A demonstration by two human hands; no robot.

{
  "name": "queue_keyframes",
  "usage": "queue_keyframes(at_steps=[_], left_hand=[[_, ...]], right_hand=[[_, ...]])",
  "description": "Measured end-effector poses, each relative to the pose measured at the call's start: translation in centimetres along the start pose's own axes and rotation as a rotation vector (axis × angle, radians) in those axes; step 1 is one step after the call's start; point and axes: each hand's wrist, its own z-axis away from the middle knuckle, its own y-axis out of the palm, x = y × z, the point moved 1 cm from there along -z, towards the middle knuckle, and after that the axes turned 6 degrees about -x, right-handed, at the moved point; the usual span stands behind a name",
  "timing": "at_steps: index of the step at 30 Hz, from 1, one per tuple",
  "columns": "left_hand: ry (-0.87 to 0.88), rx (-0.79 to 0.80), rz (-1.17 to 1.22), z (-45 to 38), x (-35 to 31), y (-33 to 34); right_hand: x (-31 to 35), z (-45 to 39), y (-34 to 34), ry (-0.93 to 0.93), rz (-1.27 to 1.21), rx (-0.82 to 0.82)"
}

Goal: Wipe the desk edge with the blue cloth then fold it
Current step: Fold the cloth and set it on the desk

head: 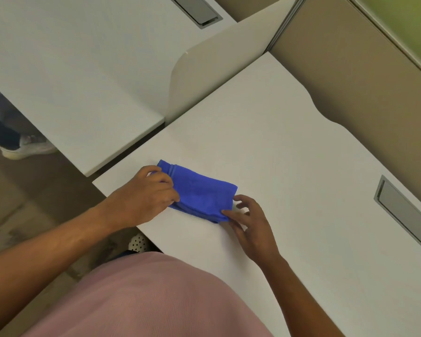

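Folded blue cloth (199, 194) on desk (289, 166): left hand (146, 190) pinches its end, right hand (249, 226) open-fingered, touching.

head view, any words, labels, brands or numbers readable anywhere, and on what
None: no text can be read in this view.
blue cloth: plain, no tag or label showing.
desk: bare white top, no print.
grey cable flap: no marking.
white shoe: too blurred to tell any logo.
pink garment: plain ribbed fabric.
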Motion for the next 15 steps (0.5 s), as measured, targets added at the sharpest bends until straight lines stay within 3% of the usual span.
queue_keyframes(at_steps=[3,8,10,13,15], left_hand=[[-0.069,0.008,0.068,-1.0,-0.1,-0.4],[-0.108,-0.144,0.024,-5.3,-0.7,-0.9],[-0.202,-0.016,-0.002,-7.3,-0.2,-0.3],[-0.247,0.266,-0.062,-9.1,1.0,1.0],[-0.259,0.308,-0.008,-9.5,1.8,1.3]], right_hand=[[0.7,0.2,-0.2,0.045,-0.044,0.015],[2.7,-3.2,-0.5,0.144,-0.067,-0.235],[3.4,-5.4,-0.2,0.214,-0.043,-0.164],[3.8,-7.4,0.2,0.300,0.003,0.072],[3.7,-8.0,0.3,0.311,0.074,0.183]])
